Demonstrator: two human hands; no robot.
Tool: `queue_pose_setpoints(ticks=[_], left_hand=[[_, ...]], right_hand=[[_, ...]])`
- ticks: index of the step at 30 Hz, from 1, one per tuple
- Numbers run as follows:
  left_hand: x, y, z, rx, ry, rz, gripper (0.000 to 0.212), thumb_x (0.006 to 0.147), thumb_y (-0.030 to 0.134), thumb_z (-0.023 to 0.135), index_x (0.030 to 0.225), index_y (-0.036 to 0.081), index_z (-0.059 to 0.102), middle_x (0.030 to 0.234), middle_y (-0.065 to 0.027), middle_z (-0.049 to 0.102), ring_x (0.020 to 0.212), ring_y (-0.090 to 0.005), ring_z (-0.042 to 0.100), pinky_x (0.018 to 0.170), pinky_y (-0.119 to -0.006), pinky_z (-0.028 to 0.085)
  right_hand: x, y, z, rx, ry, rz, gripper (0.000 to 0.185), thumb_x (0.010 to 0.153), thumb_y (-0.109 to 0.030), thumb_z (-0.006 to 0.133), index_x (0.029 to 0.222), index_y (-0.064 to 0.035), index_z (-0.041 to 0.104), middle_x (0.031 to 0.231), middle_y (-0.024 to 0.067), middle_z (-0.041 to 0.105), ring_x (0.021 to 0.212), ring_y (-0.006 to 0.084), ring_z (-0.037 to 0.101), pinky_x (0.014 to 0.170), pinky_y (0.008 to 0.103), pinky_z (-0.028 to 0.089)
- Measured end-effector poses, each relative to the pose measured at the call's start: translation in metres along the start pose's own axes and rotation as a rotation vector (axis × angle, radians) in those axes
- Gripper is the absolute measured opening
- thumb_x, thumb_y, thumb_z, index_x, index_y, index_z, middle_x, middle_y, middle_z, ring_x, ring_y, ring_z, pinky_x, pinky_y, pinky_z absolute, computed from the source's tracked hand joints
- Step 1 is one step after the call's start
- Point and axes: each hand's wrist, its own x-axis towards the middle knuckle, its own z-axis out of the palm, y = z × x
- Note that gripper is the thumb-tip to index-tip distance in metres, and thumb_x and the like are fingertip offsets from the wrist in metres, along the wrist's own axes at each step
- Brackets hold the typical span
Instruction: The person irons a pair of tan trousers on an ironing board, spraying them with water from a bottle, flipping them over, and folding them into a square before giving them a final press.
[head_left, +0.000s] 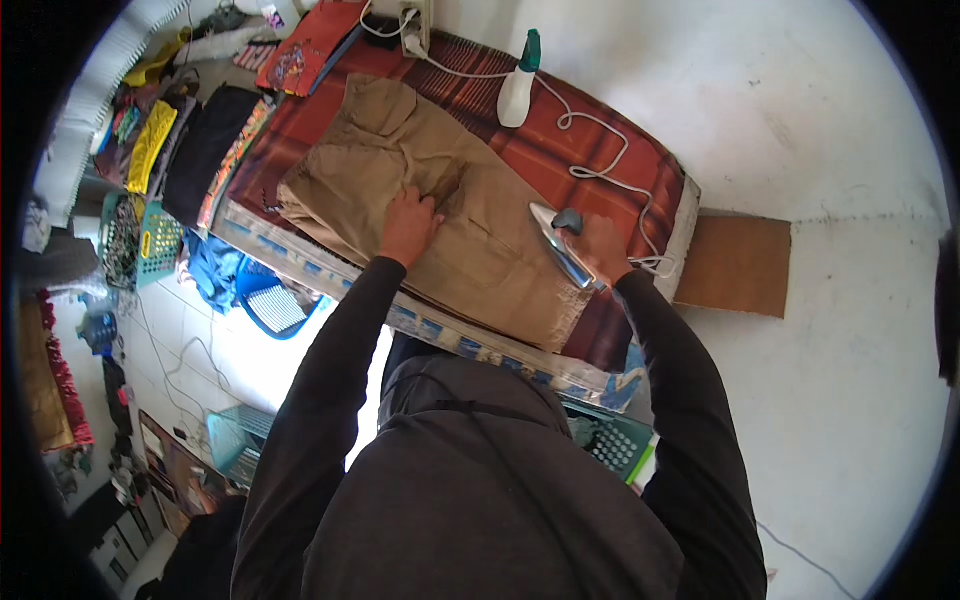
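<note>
Tan shorts (480, 225) lie spread on a red plaid cloth (600, 150) over a padded ironing surface. My right hand (600, 244) grips the handle of a clothes iron (556, 244). Its soleplate rests along the shorts' upper edge near the frayed leg hem, tip towards the wall side. My left hand (409, 225) is laid on the middle of the shorts, fingers slightly apart and a little bent, beside a darker patch in the fabric. A white spray bottle (516, 101) with a green head stands on the cloth beyond the shorts.
The iron's cord (611, 172) loops across the cloth to a power socket (414, 37). Folded clothes (214, 150) lie at the left end. A teal basket (159, 244) and a blue basket (277, 307) stand below. Brown cardboard (735, 266) and a white wall (847, 150) bound the right.
</note>
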Motion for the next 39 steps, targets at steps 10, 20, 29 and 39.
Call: queue_pose_setpoints(ticks=[10,20,29,39], left_hand=[[-0.019,-0.008,-0.016,-0.486,0.126,0.106,0.048,0.103,0.005,0.063,0.15,0.005,0.052,0.135,-0.0248,0.063,0.121,-0.0474,0.063,0.101,-0.052,0.054],[-0.015,-0.041,-0.018,-0.614,0.006,0.253,0.056,0.099,0.003,0.066,0.153,0.002,0.051,0.14,-0.026,0.062,0.12,-0.0452,0.065,0.101,-0.05,0.054],[-0.01,-0.056,-0.008,-0.568,-0.137,0.359,0.051,0.095,0.004,0.065,0.144,-0.001,0.055,0.129,-0.0279,0.063,0.11,-0.0503,0.063,0.094,-0.054,0.054],[0.016,-0.044,-0.016,-0.475,-0.223,0.354,0.055,0.093,0.01,0.067,0.144,-0.003,0.052,0.13,-0.025,0.061,0.12,-0.0456,0.06,0.099,-0.055,0.051]], right_hand=[[-0.005,-0.11,0.08,-0.012,0.058,0.091,0.042,0.095,-0.044,0.08,0.097,-0.0017,0.077,0.087,0.0254,0.075,0.087,0.0454,0.075,0.079,0.0555,0.059],[-0.019,-0.138,0.09,-0.011,-0.004,-0.104,0.048,0.094,-0.053,0.079,0.093,-0.0054,0.076,0.082,0.0216,0.074,0.08,0.0464,0.073,0.072,0.0572,0.056],[0.033,-0.12,0.07,-0.037,0.247,0.355,0.04,0.092,-0.044,0.081,0.098,-0.0042,0.08,0.091,0.0238,0.077,0.089,0.0441,0.076,0.08,0.0556,0.059],[-0.056,-0.168,0.118,-0.008,0.1,0.472,0.047,0.093,-0.051,0.081,0.102,-0.0046,0.076,0.09,0.0238,0.077,0.084,0.0461,0.076,0.078,0.0564,0.058]])
